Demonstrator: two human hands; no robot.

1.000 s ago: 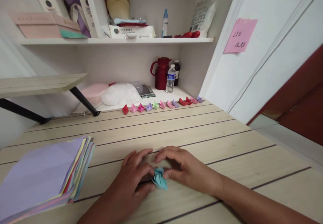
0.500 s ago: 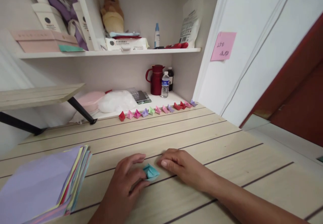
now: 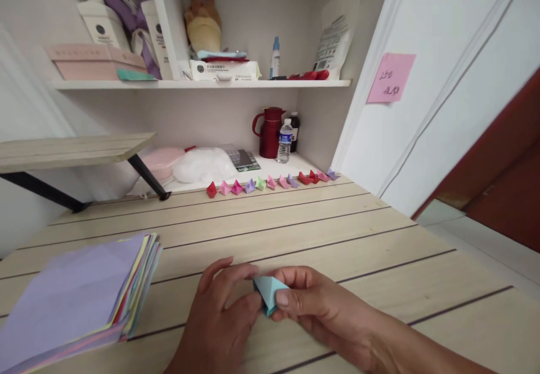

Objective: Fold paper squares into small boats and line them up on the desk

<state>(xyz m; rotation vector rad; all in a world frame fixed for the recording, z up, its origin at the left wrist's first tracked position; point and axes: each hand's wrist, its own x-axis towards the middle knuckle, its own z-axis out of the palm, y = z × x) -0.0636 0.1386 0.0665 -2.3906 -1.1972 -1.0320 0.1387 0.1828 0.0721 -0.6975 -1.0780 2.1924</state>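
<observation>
Head view. We log containers first. On the lower shelf (image 3: 297, 164), at the back, a dark red jug (image 3: 270, 133) stands upright; we cannot see inside. Just beside it, a clear capped bottle (image 3: 284, 140) with a blue label, fill level unclear to us, partly hides a dark bottle (image 3: 294, 135). On the upper shelf (image 3: 202, 85): a closed pink box (image 3: 90, 63), contents hidden, and a blue-capped spray bottle (image 3: 275, 63).

In front of us, above the bench (image 3: 379, 284), is a folded blue paper (image 3: 270, 292), between the two hands. Right hand (image 3: 316, 306): grip pinching the paper's right side, thumb on the near face. Left hand (image 3: 223, 312): fingers curled at the paper's left edge; whether that grip is clenched, we cannot tell.
</observation>
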